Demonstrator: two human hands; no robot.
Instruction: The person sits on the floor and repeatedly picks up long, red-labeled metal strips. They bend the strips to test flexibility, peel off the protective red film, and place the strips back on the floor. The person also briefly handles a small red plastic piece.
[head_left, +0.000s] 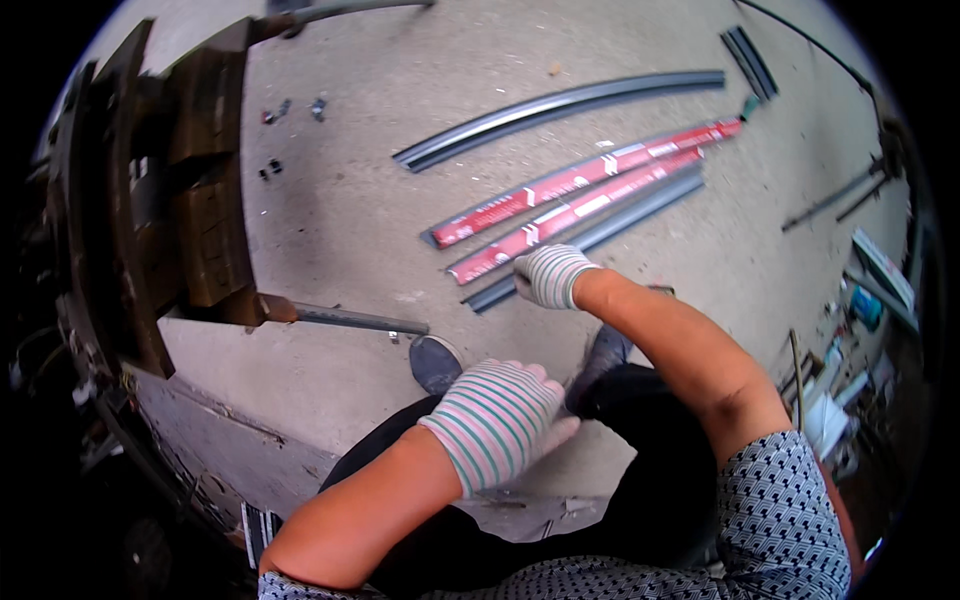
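My left hand (pixel 497 425), in a white glove with green and pink stripes, hangs over my lap. Its thumb stands apart from the fingers, and nothing shows in it. My right hand (pixel 553 276), gloved alike, is closed over the near strips, its fingers curled under; whether it grips anything is hidden. Beside it lie a grey channel strip (pixel 640 213) and a strip with red-and-white film (pixel 610 198). Just beyond is a second strip with red film (pixel 590 178). Farther off lies a long, dark grey channel strip (pixel 560 107).
A heavy rusty metal frame (pixel 210 200) stands at the left, a bar (pixel 360 319) jutting from it. Small dark metal parts (pixel 318 109) lie on the concrete floor. A short profile piece (pixel 750 63) is at the far right. Scrap and a blue can (pixel 864 308) clutter the right side.
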